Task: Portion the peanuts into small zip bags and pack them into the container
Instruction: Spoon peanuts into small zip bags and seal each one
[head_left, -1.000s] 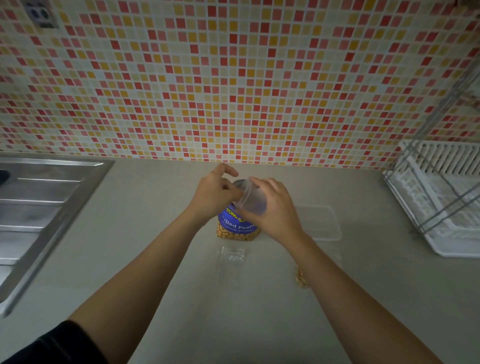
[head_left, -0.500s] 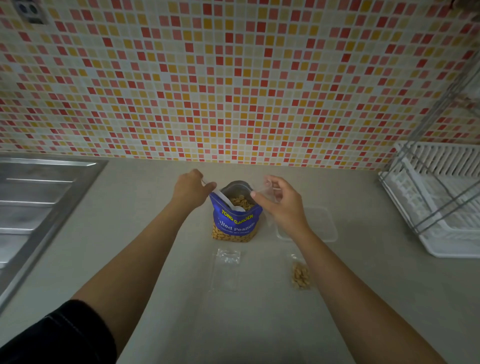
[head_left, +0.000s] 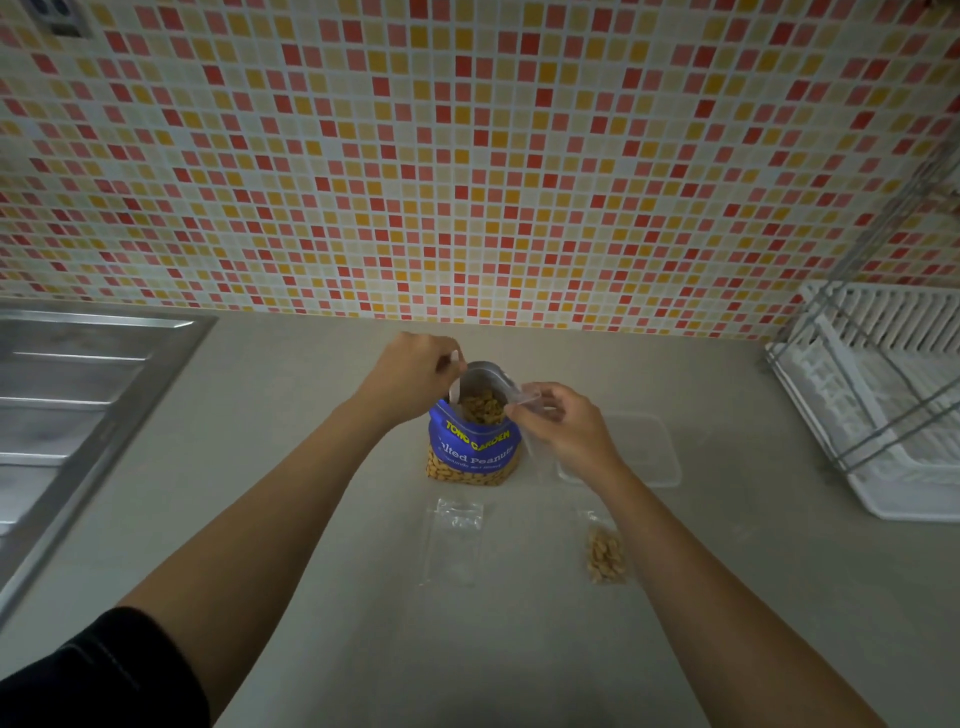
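Observation:
A blue peanut bag (head_left: 471, 451) stands open on the counter, with peanuts visible inside its mouth. My left hand (head_left: 415, 371) pinches the bag's left rim and holds it open. My right hand (head_left: 563, 426) grips a small clear zip bag (head_left: 524, 402) at the bag's right rim. An empty zip bag (head_left: 454, 540) lies flat in front of the peanut bag. A zip bag filled with peanuts (head_left: 605, 553) lies to its right. A clear rectangular container (head_left: 649, 452) sits behind my right hand, partly hidden by it.
A steel sink drainboard (head_left: 78, 395) runs along the left. A white dish rack (head_left: 883, 395) with a wire frame stands at the right. A mosaic tiled wall (head_left: 467, 156) backs the grey counter (head_left: 363, 649).
My hands moved apart from the top of the peanut bag, and its mouth now stands open. My right hand has drawn the small clear bag to the right rim.

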